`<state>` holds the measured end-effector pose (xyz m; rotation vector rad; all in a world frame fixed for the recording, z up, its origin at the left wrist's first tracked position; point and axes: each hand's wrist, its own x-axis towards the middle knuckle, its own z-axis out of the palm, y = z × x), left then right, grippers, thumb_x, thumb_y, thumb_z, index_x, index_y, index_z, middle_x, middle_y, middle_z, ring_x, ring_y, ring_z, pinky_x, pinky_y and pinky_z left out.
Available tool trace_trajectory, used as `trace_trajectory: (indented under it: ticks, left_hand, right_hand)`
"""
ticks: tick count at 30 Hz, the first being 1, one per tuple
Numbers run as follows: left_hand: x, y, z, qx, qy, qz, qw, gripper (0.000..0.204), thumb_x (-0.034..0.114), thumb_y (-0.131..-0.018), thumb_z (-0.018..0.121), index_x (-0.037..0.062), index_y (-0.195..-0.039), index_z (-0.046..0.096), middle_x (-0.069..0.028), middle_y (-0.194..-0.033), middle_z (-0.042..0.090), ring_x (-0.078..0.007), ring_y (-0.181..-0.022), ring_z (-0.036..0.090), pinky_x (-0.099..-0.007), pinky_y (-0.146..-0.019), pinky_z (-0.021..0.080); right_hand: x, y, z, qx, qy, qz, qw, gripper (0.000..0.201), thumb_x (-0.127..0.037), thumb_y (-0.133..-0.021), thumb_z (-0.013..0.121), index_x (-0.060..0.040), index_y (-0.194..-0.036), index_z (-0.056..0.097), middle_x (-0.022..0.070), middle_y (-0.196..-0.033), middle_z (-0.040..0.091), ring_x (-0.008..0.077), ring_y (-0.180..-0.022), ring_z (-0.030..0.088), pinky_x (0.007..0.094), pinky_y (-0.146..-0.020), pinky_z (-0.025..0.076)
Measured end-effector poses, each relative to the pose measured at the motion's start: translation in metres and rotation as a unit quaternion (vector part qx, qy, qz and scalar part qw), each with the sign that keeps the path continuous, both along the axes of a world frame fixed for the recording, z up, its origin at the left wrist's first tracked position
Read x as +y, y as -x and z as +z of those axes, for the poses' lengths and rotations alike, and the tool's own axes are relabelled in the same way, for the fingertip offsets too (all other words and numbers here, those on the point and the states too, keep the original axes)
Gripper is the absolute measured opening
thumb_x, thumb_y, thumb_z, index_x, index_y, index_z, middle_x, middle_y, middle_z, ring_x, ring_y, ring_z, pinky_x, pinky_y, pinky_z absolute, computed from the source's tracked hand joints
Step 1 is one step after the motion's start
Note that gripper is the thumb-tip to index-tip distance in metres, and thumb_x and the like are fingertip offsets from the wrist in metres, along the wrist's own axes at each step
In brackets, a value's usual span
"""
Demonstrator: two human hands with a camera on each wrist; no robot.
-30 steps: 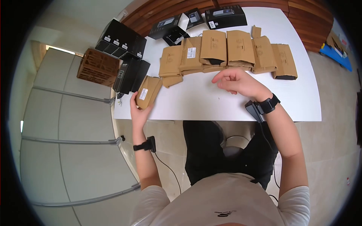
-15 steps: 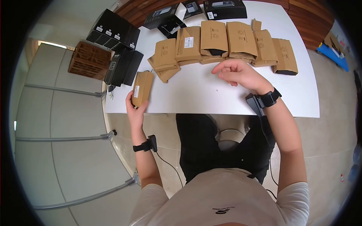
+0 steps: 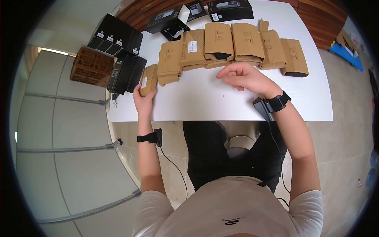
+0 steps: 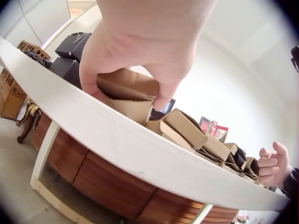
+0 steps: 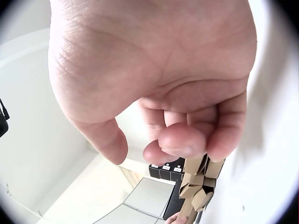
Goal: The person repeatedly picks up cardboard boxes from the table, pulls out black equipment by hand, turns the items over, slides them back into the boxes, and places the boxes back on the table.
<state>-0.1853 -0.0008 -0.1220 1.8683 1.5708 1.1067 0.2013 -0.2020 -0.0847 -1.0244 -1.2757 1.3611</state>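
Note:
At the left end of the white table my left hand [image 3: 144, 102] grips a small brown cardboard box [image 3: 149, 79] by its near end, thumb on one side and fingers on the other. A white label shows on top of this box. In the left wrist view, the folded end of the cardboard box [image 4: 128, 86] sits between thumb and fingers, close over the tabletop. To its right runs a row of several stacked cardboard boxes [image 3: 218, 37]. Above the table, in front of that row, my right hand [image 3: 248, 79] hangs loosely curled and holds nothing.
Black printed boxes [image 3: 229, 10] stand along the back of the table, one with a raised white flap. More black boxes [image 3: 118, 37] are stacked at the left, beside a brown lattice crate [image 3: 91, 66]. The table's near edge [image 3: 221, 120] runs in front of my legs.
My left hand has brought the cardboard box away from the near edge, up beside the row's left end. The lower box there, askew half a second ago, lies straighter. The right hand stays nearly still.

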Motion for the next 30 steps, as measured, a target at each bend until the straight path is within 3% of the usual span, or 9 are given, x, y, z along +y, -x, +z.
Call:
trace_trajectory:
  ticks: [5,9,12,13,16,19,25,29,30]
  left_hand:
    - [-0.004,0.020,0.006,-0.013,-0.039,0.025,0.999,0.073,0.024,-0.070,0.082,-0.0047,-0.129,0.050,-0.0171,-0.125,0.053,-0.0264,-0.113,0.053,-0.0356,-0.098,0.043]
    - [-0.051,0.025,0.034,-0.053,-0.048,0.006,0.997,0.067,0.010,-0.074,0.079,-0.0020,-0.132,0.048,-0.0133,-0.132,0.050,-0.0232,-0.116,0.052,-0.0353,-0.100,0.043]
    - [-0.084,0.013,0.047,-0.112,-0.002,-0.169,0.979,0.070,-0.005,-0.071,0.073,0.0038,-0.135,0.046,-0.0100,-0.136,0.047,-0.0226,-0.126,0.047,-0.0375,-0.108,0.037]
    - [-0.094,0.004,0.051,-0.118,0.002,-0.165,0.979,0.070,-0.005,-0.071,0.073,0.0038,-0.135,0.046,-0.0100,-0.136,0.047,-0.0226,-0.126,0.047,-0.0375,-0.108,0.037]
    - [-0.116,-0.037,0.051,-0.030,-0.020,-0.320,0.947,0.082,-0.009,-0.058,0.074,0.0079,-0.134,0.048,-0.0104,-0.144,0.040,-0.0260,-0.136,0.038,-0.0379,-0.113,0.032]
    - [-0.128,-0.081,0.054,-0.045,-0.001,-0.395,0.918,0.081,-0.008,-0.058,0.075,0.0082,-0.133,0.049,-0.0106,-0.144,0.040,-0.0259,-0.136,0.039,-0.0376,-0.114,0.030]
    - [-0.097,-0.109,0.038,-0.158,0.051,-0.434,0.885,0.080,-0.006,-0.058,0.077,0.0052,-0.133,0.051,-0.0104,-0.141,0.045,-0.0247,-0.137,0.038,-0.0369,-0.114,0.029]
    - [-0.089,-0.116,0.031,-0.239,0.114,-0.424,0.866,0.073,0.006,-0.066,0.077,0.0010,-0.134,0.050,-0.0105,-0.136,0.051,-0.0250,-0.132,0.044,-0.0361,-0.113,0.031]
    - [-0.087,-0.114,0.020,-0.211,0.084,-0.403,0.886,0.074,0.015,-0.068,0.079,-0.0004,-0.134,0.050,-0.0103,-0.134,0.054,-0.0251,-0.130,0.047,-0.0357,-0.112,0.032]
  right_hand:
    - [-0.002,-0.001,0.003,-0.007,0.001,-0.010,1.000,0.023,-0.021,-0.092,0.065,-0.0054,-0.108,0.070,-0.0050,-0.071,0.059,0.0027,-0.058,0.047,0.0200,-0.051,0.038]
    - [-0.003,0.003,0.006,-0.009,-0.004,-0.018,1.000,0.019,-0.017,-0.093,0.064,-0.0058,-0.107,0.071,-0.0055,-0.069,0.056,0.0026,-0.057,0.045,0.0197,-0.051,0.036]
    - [-0.001,0.005,0.006,-0.018,-0.005,-0.033,0.999,0.016,-0.013,-0.095,0.063,-0.0057,-0.106,0.071,-0.0059,-0.067,0.054,0.0019,-0.055,0.043,0.0194,-0.050,0.034]
    - [0.000,0.005,0.005,-0.026,-0.011,-0.044,0.999,0.015,-0.013,-0.095,0.062,-0.0057,-0.106,0.071,-0.0061,-0.067,0.055,0.0016,-0.055,0.043,0.0193,-0.050,0.034]
    - [0.002,0.005,0.001,-0.015,-0.035,-0.054,0.998,0.016,-0.012,-0.095,0.062,-0.0054,-0.107,0.070,-0.0072,-0.065,0.052,0.0013,-0.054,0.042,0.0187,-0.049,0.033]
    - [0.002,0.006,0.002,-0.002,-0.049,-0.051,0.998,0.019,-0.015,-0.094,0.064,-0.0061,-0.109,0.069,-0.0082,-0.063,0.052,0.0010,-0.055,0.043,0.0193,-0.049,0.035]
    - [0.006,0.003,-0.003,0.055,-0.045,-0.092,0.993,0.021,-0.012,-0.093,0.063,-0.0050,-0.111,0.058,-0.0067,-0.062,0.050,0.0016,-0.052,0.043,0.0196,-0.047,0.033]
    - [0.006,0.002,-0.005,0.037,-0.034,-0.086,0.995,0.020,-0.005,-0.094,0.056,-0.0054,-0.114,0.056,-0.0046,-0.064,0.049,0.0037,-0.051,0.043,0.0200,-0.047,0.034]
    - [0.007,0.001,-0.006,0.050,-0.026,-0.084,0.995,0.020,-0.006,-0.094,0.056,-0.0055,-0.114,0.056,-0.0039,-0.064,0.050,0.0039,-0.052,0.044,0.0203,-0.048,0.035]
